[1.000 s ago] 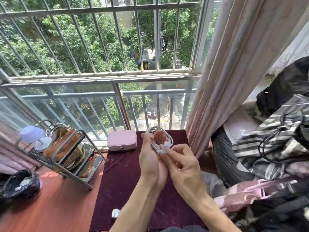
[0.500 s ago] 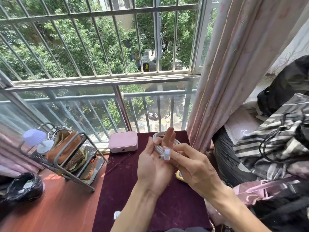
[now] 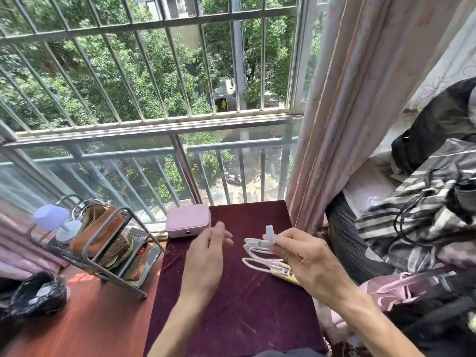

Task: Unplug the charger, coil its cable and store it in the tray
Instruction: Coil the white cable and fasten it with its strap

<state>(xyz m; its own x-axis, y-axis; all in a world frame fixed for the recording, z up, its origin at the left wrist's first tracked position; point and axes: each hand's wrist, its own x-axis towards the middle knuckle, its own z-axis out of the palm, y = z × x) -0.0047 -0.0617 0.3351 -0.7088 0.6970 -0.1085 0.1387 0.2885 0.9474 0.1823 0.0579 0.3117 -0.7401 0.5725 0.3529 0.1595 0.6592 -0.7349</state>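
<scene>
My right hand point(image 3: 306, 261) grips a coiled white charger cable point(image 3: 257, 253) above the dark red cloth-covered table point(image 3: 242, 313), with the white plug end sticking up past my fingers. The loops hang to the left of the hand, over a yellow power strip point(image 3: 287, 274) lying on the cloth. My left hand point(image 3: 206, 261) hovers to the left of the coil with fingers apart and holds nothing. A metal wire rack tray point(image 3: 108, 253) stands at the left on the orange-brown surface.
A pink box point(image 3: 188, 220) sits at the table's far edge by the window bars. The rack holds a brown pouch point(image 3: 95, 235) and a small purple lamp point(image 3: 54, 220). A black bag point(image 3: 36, 295) lies lower left. Curtain and piled clothes crowd the right.
Both hands held the coil together before. Now my left hand has let go and moved left, and my right hand carries the coil lower and to the right.
</scene>
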